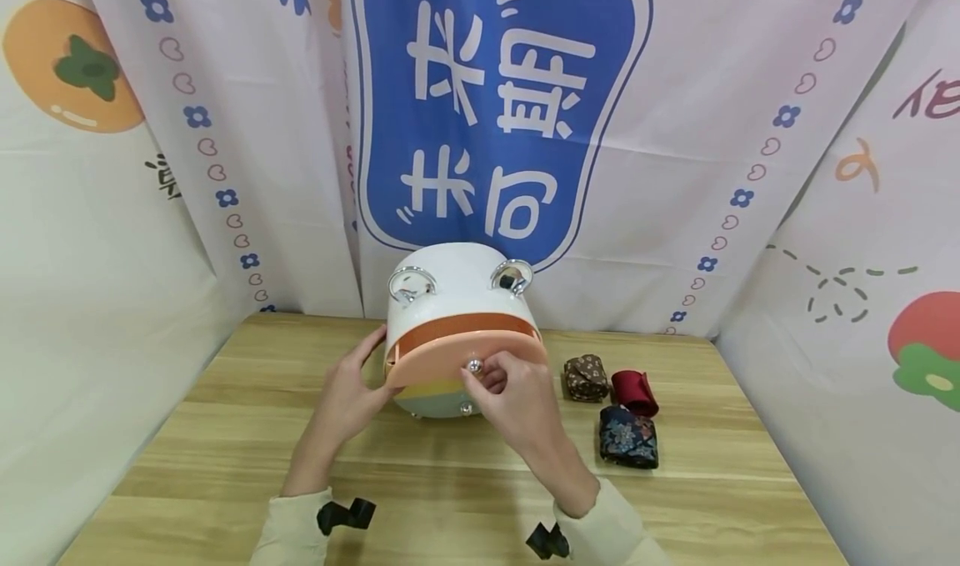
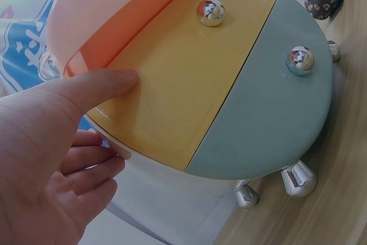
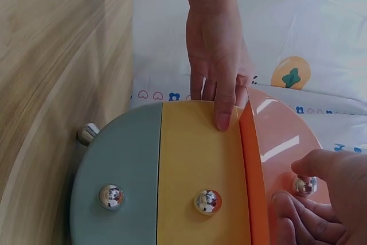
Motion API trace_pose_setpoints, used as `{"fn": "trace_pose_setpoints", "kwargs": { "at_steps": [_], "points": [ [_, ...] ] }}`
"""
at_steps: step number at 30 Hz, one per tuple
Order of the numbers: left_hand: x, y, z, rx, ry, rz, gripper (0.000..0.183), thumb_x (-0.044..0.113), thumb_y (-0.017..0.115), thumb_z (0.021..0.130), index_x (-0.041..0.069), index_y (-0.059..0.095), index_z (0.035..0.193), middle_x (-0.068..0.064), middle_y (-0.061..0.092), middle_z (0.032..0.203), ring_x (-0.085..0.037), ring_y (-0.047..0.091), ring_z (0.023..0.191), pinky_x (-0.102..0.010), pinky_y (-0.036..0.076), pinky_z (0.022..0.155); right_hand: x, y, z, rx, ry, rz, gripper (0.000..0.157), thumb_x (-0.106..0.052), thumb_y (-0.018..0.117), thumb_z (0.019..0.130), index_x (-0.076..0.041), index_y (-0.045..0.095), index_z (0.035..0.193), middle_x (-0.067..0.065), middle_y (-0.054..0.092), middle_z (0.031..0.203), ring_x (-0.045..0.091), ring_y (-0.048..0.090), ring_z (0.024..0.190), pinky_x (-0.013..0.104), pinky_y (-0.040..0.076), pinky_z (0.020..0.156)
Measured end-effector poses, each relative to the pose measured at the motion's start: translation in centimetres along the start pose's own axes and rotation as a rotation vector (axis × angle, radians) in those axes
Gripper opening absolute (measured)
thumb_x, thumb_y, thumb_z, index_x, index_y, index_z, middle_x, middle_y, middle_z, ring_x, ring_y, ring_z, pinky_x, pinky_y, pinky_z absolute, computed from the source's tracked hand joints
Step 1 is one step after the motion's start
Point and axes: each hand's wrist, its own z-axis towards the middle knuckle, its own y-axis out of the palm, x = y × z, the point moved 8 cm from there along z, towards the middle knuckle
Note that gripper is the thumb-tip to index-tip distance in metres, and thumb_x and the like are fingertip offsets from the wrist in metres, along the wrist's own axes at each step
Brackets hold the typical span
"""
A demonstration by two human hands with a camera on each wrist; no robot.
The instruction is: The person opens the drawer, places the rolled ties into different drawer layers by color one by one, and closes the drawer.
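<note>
Glossy peach drawer (image 1: 431, 368) ajar before white printed cloth walls (image 1: 675, 132)

Near the back of the wood-grain table (image 1: 450, 499) stands a rounded white cabinet (image 1: 459, 278). The right hand (image 1: 517, 391) pinches the drawer's round silver knob (image 1: 475, 366); the left hand (image 1: 347, 395) grips the cabinet's edge. Rolled patterned navy cloth (image 1: 628, 438) lies to the right.
</note>
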Motion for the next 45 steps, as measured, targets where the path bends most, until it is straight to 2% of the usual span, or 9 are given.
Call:
{"fn": "trace_pose_setpoints", "kwargs": {
  "at_steps": [6, 10, 15, 21, 28, 35, 45],
  "points": [
    [-0.1, 0.1, 0.0, -0.013, -0.024, -0.012, 0.089, 0.011, 0.086, 0.086, 0.007, 0.040, 0.162, -0.023, 0.046, 0.163, -0.051, 0.043, 0.149, -0.070, 0.036, 0.122, -0.3, -0.2, -0.6, 0.003, -0.013, 0.002, 0.021, -0.021, 0.087, 0.087, -0.012, 0.071, 0.076, -0.004, 0.072, 0.067, -0.002, 0.064, 0.058, 0.011, 0.055, 0.056],
    [-0.3, 0.1, 0.0, -0.023, -0.045, -0.016, 0.091, 0.014, 0.086, 0.086, 0.011, 0.038, 0.164, -0.021, 0.045, 0.164, -0.051, 0.041, 0.151, -0.071, 0.035, 0.122, -0.6, -0.5, -0.9, 0.015, -0.032, -0.001, 0.021, -0.020, 0.088, 0.086, -0.012, 0.072, 0.075, -0.004, 0.073, 0.067, -0.001, 0.064, 0.057, 0.009, 0.054, 0.055],
    [-0.2, 0.0, 0.1, -0.024, -0.034, -0.012, 0.089, 0.021, 0.086, 0.089, 0.010, 0.038, 0.164, -0.023, 0.045, 0.164, -0.051, 0.041, 0.151, -0.071, 0.035, 0.122, -0.9, -1.0, -1.4, 0.028, -0.035, -0.007, 0.021, -0.020, 0.089, 0.084, -0.012, 0.072, 0.076, -0.004, 0.073, 0.067, -0.001, 0.065, 0.057, 0.008, 0.053, 0.055],
    [-0.1, 0.0, 0.2, -0.018, -0.026, -0.010, 0.085, 0.015, 0.083, 0.090, 0.009, 0.039, 0.163, -0.024, 0.045, 0.163, -0.052, 0.042, 0.150, -0.071, 0.037, 0.121, -1.4, -1.2, -1.9, 0.007, -0.023, -0.005, 0.021, -0.020, 0.089, 0.085, -0.012, 0.073, 0.076, -0.004, 0.073, 0.068, -0.002, 0.064, 0.058, 0.008, 0.054, 0.055],
    [-0.2, 0.0, 0.2, -0.018, -0.025, -0.012, 0.087, 0.016, 0.084, 0.089, 0.011, 0.039, 0.164, -0.021, 0.046, 0.164, -0.050, 0.043, 0.150, -0.069, 0.038, 0.121, -1.7, -1.3, -2.3, -0.007, -0.021, 0.002, 0.020, -0.020, 0.089, 0.085, -0.012, 0.073, 0.077, -0.004, 0.074, 0.069, -0.002, 0.064, 0.058, 0.008, 0.054, 0.055],
    [-0.1, 0.0, 0.2, -0.017, -0.023, -0.007, 0.086, 0.013, 0.082, 0.089, 0.010, 0.039, 0.163, -0.022, 0.048, 0.162, -0.049, 0.044, 0.149, -0.069, 0.039, 0.121, -1.5, -1.4, -2.8, -0.026, 0.019, 0.016, 0.017, -0.019, 0.088, 0.086, -0.010, 0.074, 0.082, -0.002, 0.074, 0.072, -0.002, 0.065, 0.061, 0.010, 0.056, 0.057],
    [-0.1, 0.0, 0.1, -0.008, -0.013, -0.003, 0.083, 0.012, 0.081, 0.090, 0.010, 0.041, 0.162, -0.023, 0.048, 0.162, -0.050, 0.045, 0.149, -0.069, 0.040, 0.120, -1.8, -1.7, -3.2, -0.031, 0.019, -0.012, 0.018, -0.020, 0.088, 0.086, -0.013, 0.073, 0.080, -0.005, 0.073, 0.070, -0.004, 0.064, 0.060, 0.010, 0.055, 0.057]
  ]
}}
